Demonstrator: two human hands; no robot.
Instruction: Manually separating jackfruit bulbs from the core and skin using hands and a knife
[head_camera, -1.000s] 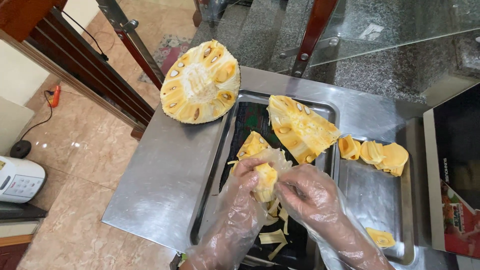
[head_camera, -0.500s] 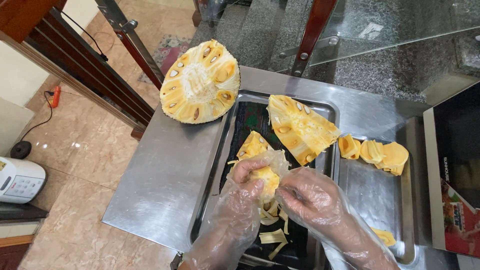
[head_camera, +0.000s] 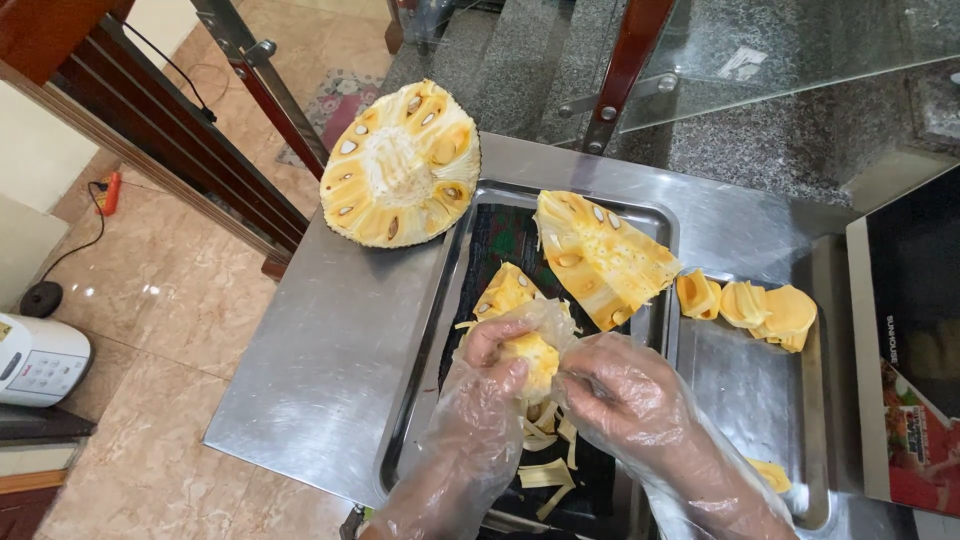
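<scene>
The jackfruit piece (head_camera: 528, 352) sits between both gloved hands over the dark middle tray (head_camera: 420, 400), just above a scatter of pale fibre strips (head_camera: 545, 475). The left hand (head_camera: 480, 395) is curled round its near side, thumb pressed on the yellow flesh; the right hand (head_camera: 625, 395) is pinched closed on its right edge, fingertips pulling at the stringy rag. It looks light, soft and sticky — the pods would bruise or tear if squeezed, and the thin plastic gloves are likely to slide on the wet flesh, so the firmer rind side is the better place to hold while the fingers work a pod loose at its base. Counting outward: one piece in hand, one smaller wedge (head_camera: 503, 290) lying just behind it on the tray, one large wedge (head_camera: 605, 255) leaning across the tray's right rim, and one round cut half (head_camera: 400, 170) face up on the steel counter (head_camera: 310, 360). In the right-hand tray (head_camera: 745, 390) lie about four cleaned pods (head_camera: 750, 305) at the far end — they overlap, so the count is rough — and one more at the near edge.
</scene>
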